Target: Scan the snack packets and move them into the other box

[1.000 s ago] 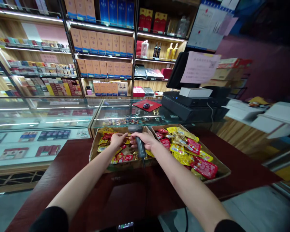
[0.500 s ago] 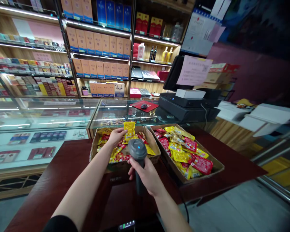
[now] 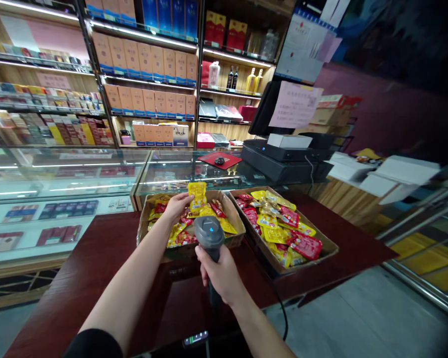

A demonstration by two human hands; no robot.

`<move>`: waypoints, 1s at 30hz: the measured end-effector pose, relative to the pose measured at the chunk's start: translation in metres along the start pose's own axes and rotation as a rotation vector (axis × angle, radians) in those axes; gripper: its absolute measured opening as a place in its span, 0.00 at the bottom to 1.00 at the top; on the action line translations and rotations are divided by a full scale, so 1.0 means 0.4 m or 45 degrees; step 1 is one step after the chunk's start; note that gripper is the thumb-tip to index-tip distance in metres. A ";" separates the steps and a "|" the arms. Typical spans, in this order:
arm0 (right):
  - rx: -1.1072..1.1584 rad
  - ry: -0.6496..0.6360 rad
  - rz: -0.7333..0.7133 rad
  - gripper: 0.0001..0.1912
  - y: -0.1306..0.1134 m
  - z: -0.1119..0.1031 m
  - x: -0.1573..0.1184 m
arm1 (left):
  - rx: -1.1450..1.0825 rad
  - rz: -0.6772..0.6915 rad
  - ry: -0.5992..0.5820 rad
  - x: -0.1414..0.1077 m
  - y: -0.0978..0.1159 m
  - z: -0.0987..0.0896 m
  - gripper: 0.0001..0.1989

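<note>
My left hand pinches a yellow snack packet by its left edge and holds it upright over the left cardboard box. In my right hand is a dark grey barcode scanner, gripped round its handle. Its head is raised in front of the left box, below the yellow packet, and a small blue light glows on top. Red and yellow packets fill the left box. Beside it on the right stands another cardboard box, full of similar red and yellow packets.
Both boxes rest on a dark red wooden table. Behind it are a glass display counter, a mouse on a red mat, and a black monitor. A black cable hangs at the table's front edge.
My view has shifted slightly, so the scene sits a little further left and up. Both hands keep their holds on the yellow packet and the scanner.
</note>
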State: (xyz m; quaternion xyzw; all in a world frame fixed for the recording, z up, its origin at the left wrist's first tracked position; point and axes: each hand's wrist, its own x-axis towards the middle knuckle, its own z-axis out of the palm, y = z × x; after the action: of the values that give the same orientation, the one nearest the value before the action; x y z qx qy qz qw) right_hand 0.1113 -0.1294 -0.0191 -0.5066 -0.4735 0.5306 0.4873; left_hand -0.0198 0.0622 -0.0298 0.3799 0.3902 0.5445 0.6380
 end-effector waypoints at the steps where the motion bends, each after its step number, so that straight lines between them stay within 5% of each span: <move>1: -0.003 0.001 -0.002 0.19 0.000 0.001 -0.001 | -0.011 -0.003 0.006 -0.001 0.001 0.000 0.13; 16: -0.026 0.010 0.001 0.19 -0.011 0.004 -0.002 | -0.013 -0.026 0.004 -0.006 0.006 0.002 0.13; 26: -0.013 0.046 0.017 0.19 0.003 0.001 0.006 | 0.089 0.002 -0.246 -0.023 0.011 0.011 0.18; 30: -0.016 0.024 -0.009 0.19 0.002 0.002 0.002 | 0.127 -0.015 -0.233 -0.030 0.017 0.016 0.19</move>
State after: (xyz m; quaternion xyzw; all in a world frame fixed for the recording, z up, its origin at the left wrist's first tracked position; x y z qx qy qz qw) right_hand 0.1104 -0.1285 -0.0199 -0.5129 -0.4740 0.5212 0.4905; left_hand -0.0178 0.0507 -0.0201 0.4570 0.3591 0.4836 0.6545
